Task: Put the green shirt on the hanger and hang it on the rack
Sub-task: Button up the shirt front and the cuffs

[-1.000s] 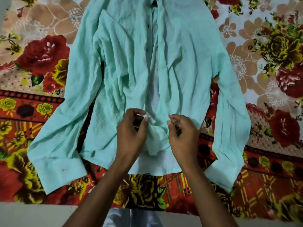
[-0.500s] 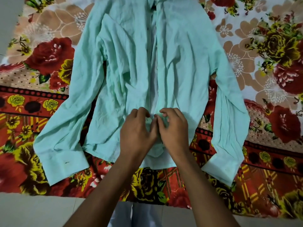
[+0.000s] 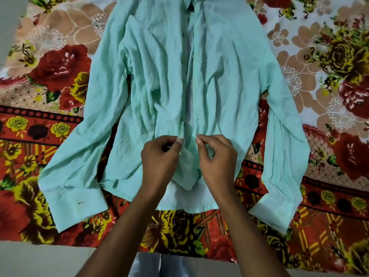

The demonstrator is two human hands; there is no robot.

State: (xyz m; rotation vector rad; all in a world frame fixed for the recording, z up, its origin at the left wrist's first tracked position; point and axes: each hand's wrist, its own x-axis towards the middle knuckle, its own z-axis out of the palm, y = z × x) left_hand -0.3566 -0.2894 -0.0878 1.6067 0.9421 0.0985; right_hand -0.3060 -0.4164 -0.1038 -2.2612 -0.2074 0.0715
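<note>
The green shirt (image 3: 159,92) lies spread face-up on the flowered bedsheet (image 3: 60,62), hem toward its near edge. The left hand (image 3: 159,156) and right hand (image 3: 216,158) each pinch one front edge near the hem.

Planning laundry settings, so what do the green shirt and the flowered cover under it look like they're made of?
Green shirt: thin woven fabric, probably cotton or a blend, matte and heavily creased. Flowered cover: printed cloth, smoother, faint sheen; fibre unclear.
</note>
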